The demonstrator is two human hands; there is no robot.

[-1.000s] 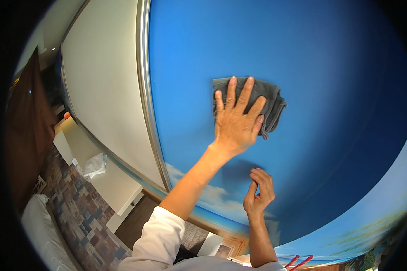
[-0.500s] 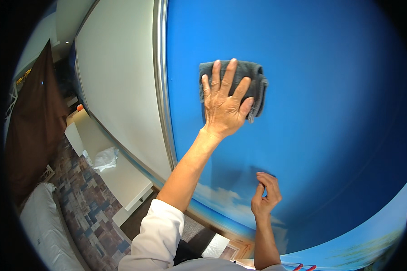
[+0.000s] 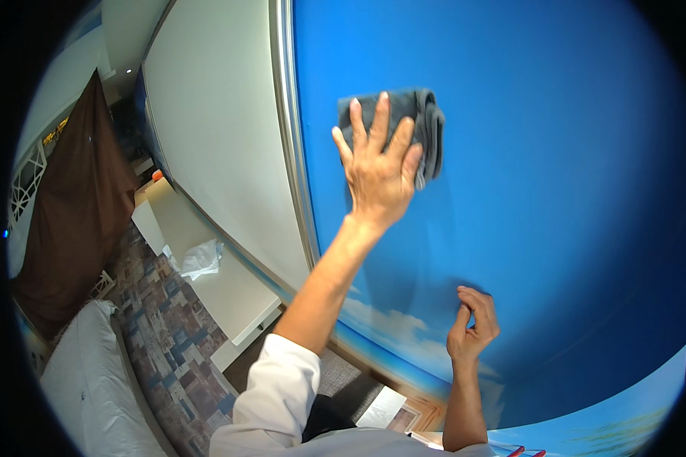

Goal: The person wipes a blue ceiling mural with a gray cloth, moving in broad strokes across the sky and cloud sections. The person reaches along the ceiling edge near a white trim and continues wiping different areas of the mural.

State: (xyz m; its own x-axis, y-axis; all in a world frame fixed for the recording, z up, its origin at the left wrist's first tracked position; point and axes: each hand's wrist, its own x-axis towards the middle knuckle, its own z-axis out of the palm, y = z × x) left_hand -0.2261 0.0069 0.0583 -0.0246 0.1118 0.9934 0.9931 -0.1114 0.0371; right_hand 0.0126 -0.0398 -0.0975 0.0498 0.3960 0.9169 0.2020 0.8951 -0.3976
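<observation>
My left hand (image 3: 379,179) presses a folded dark grey cloth (image 3: 428,114) flat against a large blue wall panel (image 3: 526,175). Its fingers are spread over the cloth, whose folded layers show to the right of the thumb. Lower and to the right, my right hand (image 3: 474,327) is raised close to the same panel. Its fingers are loosely bent, with a gap between thumb and fingertips and nothing seen in them. Whether it touches the panel I cannot tell.
A silver metal trim (image 3: 293,129) separates the blue panel from a white panel (image 3: 221,114). At the left stand a long pale bench (image 3: 240,297) with a white plastic bag (image 3: 202,259), a brown drape (image 3: 76,221) and a white-covered bed-like piece (image 3: 91,381).
My left hand and the cloth have shifted up the panel and nearer the metal trim. The whole view has swung a little left, and my right hand keeps its bent shape.
</observation>
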